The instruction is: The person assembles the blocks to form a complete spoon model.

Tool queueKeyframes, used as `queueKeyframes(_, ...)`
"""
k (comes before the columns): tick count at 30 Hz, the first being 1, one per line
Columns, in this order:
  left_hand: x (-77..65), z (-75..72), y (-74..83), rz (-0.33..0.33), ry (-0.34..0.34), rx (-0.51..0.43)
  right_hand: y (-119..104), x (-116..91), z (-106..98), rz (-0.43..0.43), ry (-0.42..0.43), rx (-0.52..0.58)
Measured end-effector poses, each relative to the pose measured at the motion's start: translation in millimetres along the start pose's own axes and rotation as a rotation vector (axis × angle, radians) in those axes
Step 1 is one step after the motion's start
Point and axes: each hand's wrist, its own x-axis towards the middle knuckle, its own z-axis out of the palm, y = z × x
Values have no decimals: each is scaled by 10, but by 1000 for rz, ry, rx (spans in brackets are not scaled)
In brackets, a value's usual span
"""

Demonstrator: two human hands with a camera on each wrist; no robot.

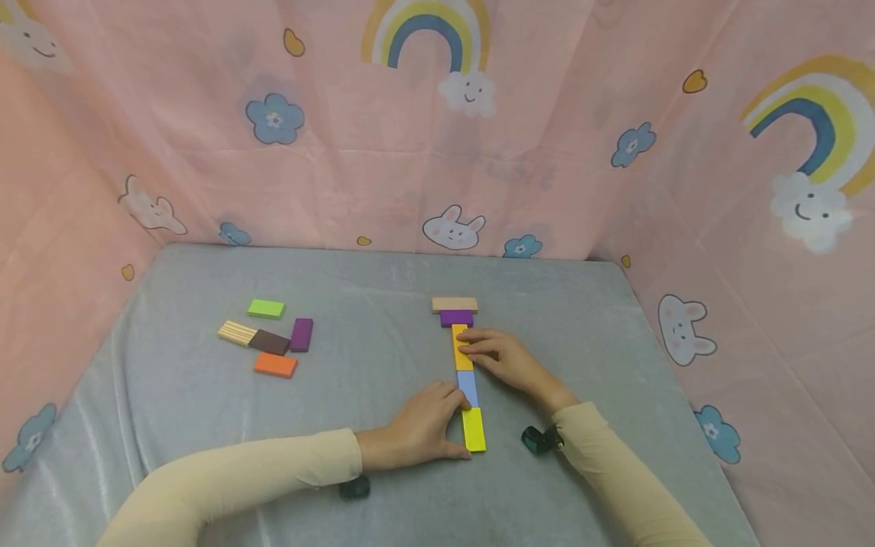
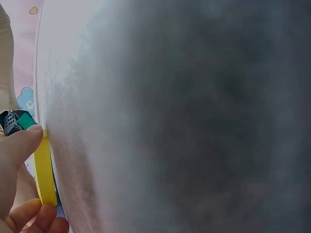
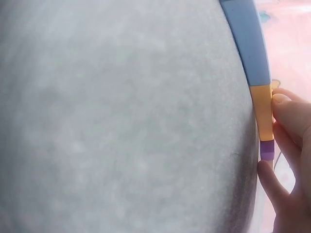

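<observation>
at the far left of the grey cloth (image 1: 383, 304), a ribbed tan piece (image 1: 236, 333) meets a dark brown block (image 1: 270, 342). a light green block (image 1: 266, 308) lies just beyond them, an orange block (image 1: 276, 365) on the near side, and an upright-turned purple block (image 1: 301, 335) by the brown one's right end. this cluster is well apart from both hands.

further right, the left hand (image 1: 420, 429) comes in from a cream sleeve (image 1: 273, 465) and grips the yellow block (image 1: 474, 430) lengthwise, thumb at its near end, fingers at its far end beside the blue block (image 1: 468, 389). the yellow block lies just right of the palm and forms the near end of a column; beyond it come the blue block, an amber block (image 1: 463, 365), a crosswise purple bar (image 1: 456, 318) and a crosswise beige bar (image 1: 454, 305).

right of the column, the right hand (image 1: 509, 361) reaches leftward with extended fingers touching the amber block, which lies at its fingertips.
</observation>
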Motion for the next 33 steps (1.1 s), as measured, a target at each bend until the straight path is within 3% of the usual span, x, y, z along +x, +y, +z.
queueKeyframes(21, -11, 32, -7, 0, 29, 3, 8, -4, 2, 0, 3, 6)
queueKeyframes(27, -21, 3, -8, -45, 23, -90, 23, -10, 12, -8, 9, 7)
queueKeyframes(33, -63, -144, -97, -84, 85, -209, 31, -16, 18, -33, 30, 5)
